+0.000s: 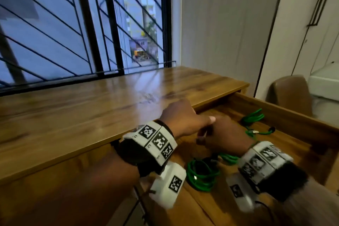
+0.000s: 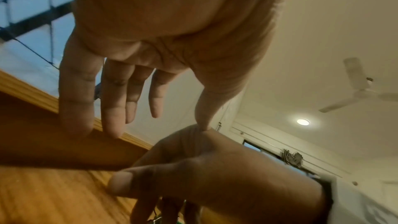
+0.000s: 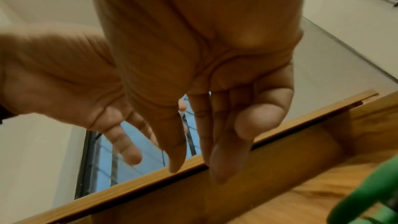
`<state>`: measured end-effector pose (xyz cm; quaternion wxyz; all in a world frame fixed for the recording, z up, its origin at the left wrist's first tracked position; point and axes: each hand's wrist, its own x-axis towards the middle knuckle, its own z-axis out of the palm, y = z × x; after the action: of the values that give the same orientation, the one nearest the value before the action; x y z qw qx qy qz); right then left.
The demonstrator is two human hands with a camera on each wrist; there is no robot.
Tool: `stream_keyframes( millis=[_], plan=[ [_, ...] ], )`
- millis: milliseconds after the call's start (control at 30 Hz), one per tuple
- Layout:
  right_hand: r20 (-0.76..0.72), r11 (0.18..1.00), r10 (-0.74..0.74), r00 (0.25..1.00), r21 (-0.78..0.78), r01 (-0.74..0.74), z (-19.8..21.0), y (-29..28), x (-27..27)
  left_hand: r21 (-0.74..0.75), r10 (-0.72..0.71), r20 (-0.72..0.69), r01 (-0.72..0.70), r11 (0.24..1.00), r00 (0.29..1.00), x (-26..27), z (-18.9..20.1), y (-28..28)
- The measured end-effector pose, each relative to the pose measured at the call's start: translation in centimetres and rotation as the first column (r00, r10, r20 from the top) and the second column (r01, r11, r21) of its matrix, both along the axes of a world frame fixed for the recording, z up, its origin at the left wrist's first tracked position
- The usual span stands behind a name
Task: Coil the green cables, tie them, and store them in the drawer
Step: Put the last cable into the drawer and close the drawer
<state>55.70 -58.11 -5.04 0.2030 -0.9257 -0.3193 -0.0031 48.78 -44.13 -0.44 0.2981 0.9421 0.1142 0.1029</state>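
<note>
Over the open drawer (image 1: 286, 108), both hands (image 1: 185, 117) hover slack and empty; withdraw clear of the coiled green cables (image 1: 201, 174) before closing.

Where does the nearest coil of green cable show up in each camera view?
Head: green cable coil lies on the drawer floor, bottom centre, between both wrists.
Left wrist: only a green sliver at the bottom edge; which cable, cannot tell.
Right wrist: green loop, bottom right corner; which coil, cannot tell.
Shared landmark: desktop edge.

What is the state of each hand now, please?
Left hand: open, fingers straight, holding nothing.
Right hand: open, fingers relaxed, holding nothing, above the open drawer.
</note>
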Motion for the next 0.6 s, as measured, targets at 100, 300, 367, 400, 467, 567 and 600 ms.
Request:
stream_keyframes(
  millis=[100, 300, 367, 400, 467, 567, 600],
  plan=[
    [0.026, 0.998, -0.048, 0.999, 0.037, 0.047, 0.4, -0.6, 1.7, -0.010, -0.037, -0.039, 0.037, 0.999, 0.999, 2.3, 0.6, 1.9],
    [-0.104, 0.971, -0.072, 0.992, 0.220, 0.093, -1.3, 1.6, 2.4, -0.150, 0.022, -0.171, -0.048, 0.987, 0.985, 5.6, -2.3, 4.8],
    [-0.173, 0.976, -0.080, 0.982, 0.187, 0.112, -2.1, 2.3, 2.7, -0.155, 0.050, -0.229, -0.088, 0.984, 0.972, 5.9, -2.4, 5.1],
    [-0.204, 0.981, -0.076, 0.976, 0.161, 0.110, -2.4, 2.7, 2.9, -0.175, 0.074, -0.251, -0.120, 0.977, 0.965, 6.0, -2.3, 5.3],
    [-0.246, 0.989, -0.058, 0.968, 0.116, 0.089, -2.5, 3.2, 3.5, -0.198, 0.128, -0.278, -0.188, 0.962, 0.952, 5.8, -1.8, 5.5],
    [-0.330, 0.999, -0.044, 0.943, 0.001, 0.047, -0.8, 3.4, 4.2, -0.141, 0.212, -0.306, -0.264, 0.954, 0.928, 5.2, -0.8, 5.4],
    [-0.359, 0.999, -0.039, 0.932, -0.033, 0.029, 0.4, 3.4, 4.3, -0.123, 0.223, -0.315, -0.273, 0.954, 0.922, 4.8, -0.6, 5.2]
  ],
)
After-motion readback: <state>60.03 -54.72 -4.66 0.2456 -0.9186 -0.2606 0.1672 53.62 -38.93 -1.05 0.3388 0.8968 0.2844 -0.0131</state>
